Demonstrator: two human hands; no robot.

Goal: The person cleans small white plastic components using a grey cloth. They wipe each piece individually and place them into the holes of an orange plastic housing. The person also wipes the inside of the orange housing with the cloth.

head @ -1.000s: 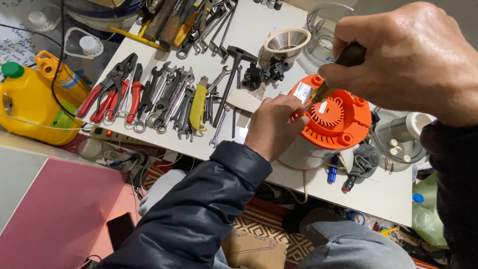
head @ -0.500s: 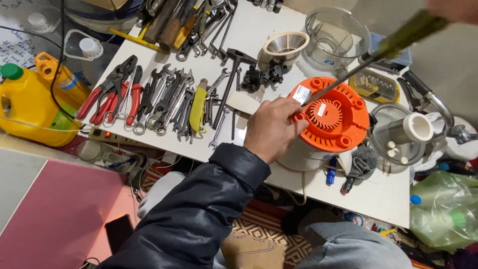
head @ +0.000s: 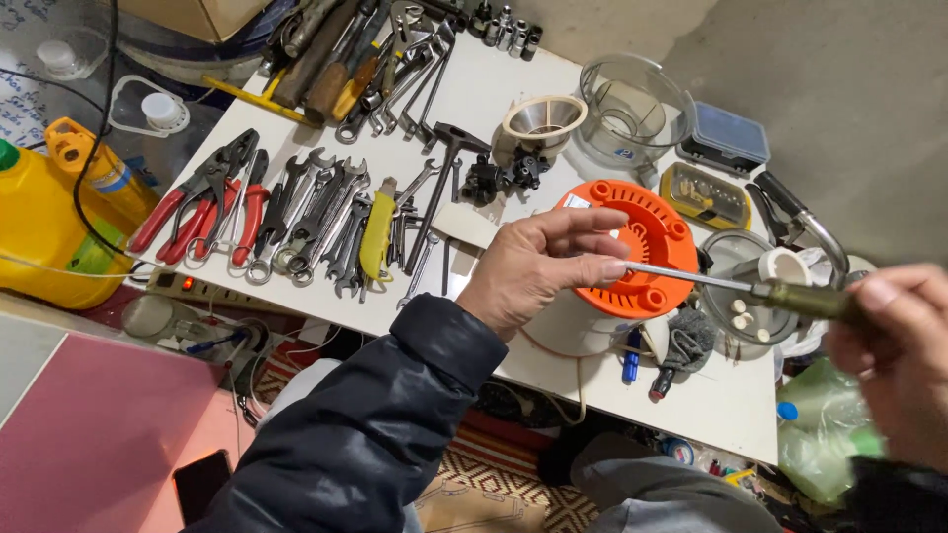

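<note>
My left hand (head: 538,265) hovers over the white table beside an orange round slotted part (head: 647,242), its fingertips pinching the metal tip of a screwdriver (head: 736,286). My right hand (head: 894,355), at the right edge of the view, grips the screwdriver's greenish handle. The shaft runs level between both hands, just above the front rim of the orange part. The orange part sits on a white base, which my left hand partly hides.
On the white table (head: 494,99) lie rows of wrenches (head: 321,222), red-handled pliers (head: 202,207), a funnel-shaped strainer (head: 543,118), a clear plastic bowl (head: 632,109) and small bit boxes (head: 706,192). A yellow jug (head: 49,222) stands at the left.
My right hand has drawn the screwdriver off the orange part and swung it down to the right. My left hand left the part and took hold of the screwdriver's tip.
</note>
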